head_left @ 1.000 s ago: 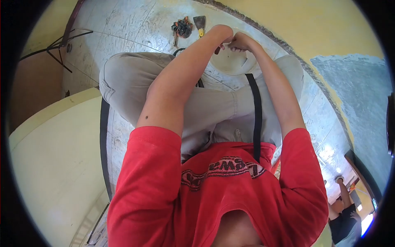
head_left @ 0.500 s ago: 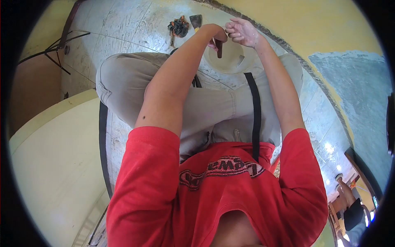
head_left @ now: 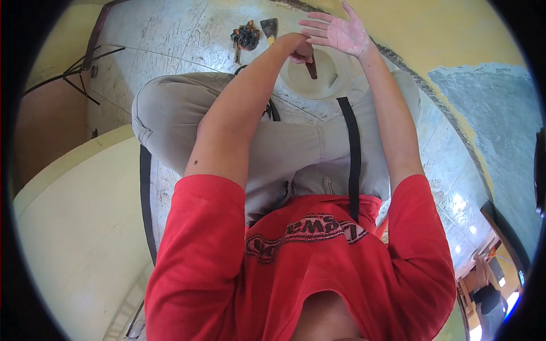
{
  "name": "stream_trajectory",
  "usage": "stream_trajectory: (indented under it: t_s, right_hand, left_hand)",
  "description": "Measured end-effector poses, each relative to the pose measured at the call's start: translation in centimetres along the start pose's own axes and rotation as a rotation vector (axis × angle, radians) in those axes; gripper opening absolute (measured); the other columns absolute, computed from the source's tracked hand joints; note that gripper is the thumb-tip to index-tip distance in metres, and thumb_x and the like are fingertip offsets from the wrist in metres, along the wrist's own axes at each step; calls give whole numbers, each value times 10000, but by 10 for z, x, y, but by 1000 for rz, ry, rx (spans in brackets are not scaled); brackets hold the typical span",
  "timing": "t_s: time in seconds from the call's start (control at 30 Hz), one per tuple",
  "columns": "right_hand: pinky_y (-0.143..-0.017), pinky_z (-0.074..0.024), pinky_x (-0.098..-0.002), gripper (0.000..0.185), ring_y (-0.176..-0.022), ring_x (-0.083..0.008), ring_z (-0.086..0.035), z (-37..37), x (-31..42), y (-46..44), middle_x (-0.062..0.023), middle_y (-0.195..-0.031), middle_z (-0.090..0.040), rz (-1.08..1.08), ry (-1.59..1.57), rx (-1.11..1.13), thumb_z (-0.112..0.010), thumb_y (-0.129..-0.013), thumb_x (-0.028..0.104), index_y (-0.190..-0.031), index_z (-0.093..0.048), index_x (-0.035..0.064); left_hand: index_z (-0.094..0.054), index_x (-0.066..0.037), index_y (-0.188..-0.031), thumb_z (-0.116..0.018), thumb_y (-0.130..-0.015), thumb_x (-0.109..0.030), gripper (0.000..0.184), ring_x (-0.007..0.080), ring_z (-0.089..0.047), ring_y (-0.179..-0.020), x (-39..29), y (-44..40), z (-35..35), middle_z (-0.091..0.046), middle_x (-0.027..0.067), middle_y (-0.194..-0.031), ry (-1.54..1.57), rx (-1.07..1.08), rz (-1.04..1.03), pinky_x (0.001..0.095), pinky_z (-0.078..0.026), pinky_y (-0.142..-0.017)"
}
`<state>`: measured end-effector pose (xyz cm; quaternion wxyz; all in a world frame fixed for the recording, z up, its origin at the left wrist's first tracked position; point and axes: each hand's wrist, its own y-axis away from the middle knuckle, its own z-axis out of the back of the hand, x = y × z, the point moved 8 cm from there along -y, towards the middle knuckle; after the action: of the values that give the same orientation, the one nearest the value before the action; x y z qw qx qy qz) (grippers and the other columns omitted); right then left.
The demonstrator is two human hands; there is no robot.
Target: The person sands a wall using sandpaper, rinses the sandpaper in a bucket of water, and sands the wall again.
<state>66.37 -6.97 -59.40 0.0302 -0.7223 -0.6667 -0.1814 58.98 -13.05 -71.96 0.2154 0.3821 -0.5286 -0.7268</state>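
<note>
My left hand [head_left: 301, 52] is closed around a brown handle [head_left: 311, 70] that points down over a round whitish container [head_left: 292, 83]. Whatever else belongs to that handle is hidden by the hand. Above the container's right side, my right hand [head_left: 345, 34] is raised with its palm towards me and its fingers spread, holding nothing. Pale smears show on its palm. Left of the container, a scraper [head_left: 269, 27] with a dark blade and yellow handle lies on the floor, beside a dark and orange tangled bundle [head_left: 245, 37].
My crossed legs [head_left: 187, 108] lie below the container. A black strap [head_left: 353, 153] hangs over them. Thin black metal legs [head_left: 77, 71] stand at the left, a yellow and grey-blue wall [head_left: 483, 108] rises at the right, and another person [head_left: 489, 298] is at the lower right.
My right hand has moved up and opened wide from a curled pose near my left hand. The brown handle now shows more clearly over the container. The other person has changed pose.
</note>
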Motion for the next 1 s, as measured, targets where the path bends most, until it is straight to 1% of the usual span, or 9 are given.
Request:
stream_trajectory:
  t_s: [0.03, 0.17, 0.23, 0.37, 0.43, 0.63, 0.77, 0.83, 1.0]
  right_hand:
    - [-1076, -423, -649, 1007, -1327, -504, -488, 4, 2, 1, -318, -1482, -455, 17, 66, -72, -326, -957, 776, -1464, -400, -90]
    - [-1093, -401, -655, 992, -1353, -499, -460, -4, 9, 7, -321, -1504, -421, 12, 68, -2, -357, -964, 752, -1491, -361, -88]
    - [-1102, -399, -646, 969, -1343, -494, -472, -3, 10, 8, -313, -1486, -450, 16, 80, -25, -363, -966, 746, -1476, -392, -77]
    - [-1118, -395, -623, 939, -1343, -471, -483, 0, 17, 7, -297, -1471, -477, 62, 33, -30, -372, -970, 733, -1471, -410, -60]
    - [-1131, -396, -593, 893, -1336, -441, -500, 2, 27, 12, -282, -1460, -498, 147, 226, -174, -388, -978, 709, -1451, -442, -46]
    - [-1129, -417, -544, 831, -1327, -411, -517, 27, 40, 16, -256, -1461, -510, 181, 328, -259, -390, -1000, 660, -1432, -461, -47]
    - [-1151, -390, -529, 757, -1377, -420, -466, 38, 44, 15, -268, -1508, -456, 158, 298, -243, -467, -1010, 557, -1508, -395, -8]
    - [-981, -555, -387, 668, -1086, -279, -671, 44, 46, 18, -211, -1283, -637, 154, 526, -358, -456, -1037, 516, -1343, -535, -73]
    - [-1006, -539, -384, 497, -1136, -263, -662, 76, 49, 29, -159, -1204, -667, 66, 815, -614, -602, -1001, 398, -1247, -615, -33]
  left_hand:
    - [-717, -132, -1067, -600, -989, -193, 153, 74, -595, -556, 1, -5, -2, -620, -40, -724, -62, 26, -14, 218, -517, -507]
    - [-731, -140, -1047, -571, -989, -160, 172, 76, -576, -524, 0, 2, -8, -616, -58, -703, -218, 95, 22, 217, -501, -491]
    - [-704, -34, -962, -551, -960, -65, 156, 107, -580, -529, 3, 4, -9, -618, -9, -690, -77, 80, 31, 236, -507, -441]
    - [-685, 16, -950, -555, -939, -21, 135, 134, -602, -520, -8, 27, -3, -655, 44, -706, -73, -42, 5, 250, -499, -417]
    - [-639, 40, -953, -554, -917, 13, 97, 144, -653, -605, -16, 38, 1, -702, 93, -821, 175, -81, -105, 247, -521, -456]
    - [-595, -9, -1094, -579, -992, -54, 112, 105, -672, -819, -25, 52, 7, -655, 50, -969, 495, -17, -212, 213, -525, -560]
    - [-602, -54, -1087, -617, -1018, -139, 110, 71, -651, -788, -24, 59, 10, -612, -6, -905, 540, 30, -261, 193, -500, -551]
    - [-606, -78, -1085, -636, -1017, -189, 133, 41, -626, -752, -22, 66, 13, -597, -32, -884, 676, 33, -308, 176, -487, -542]
    - [-608, -79, -1086, -600, -1030, -185, 120, 22, -609, -721, -13, 74, 48, -601, -26, -861, 915, -20, -452, 160, -471, -518]
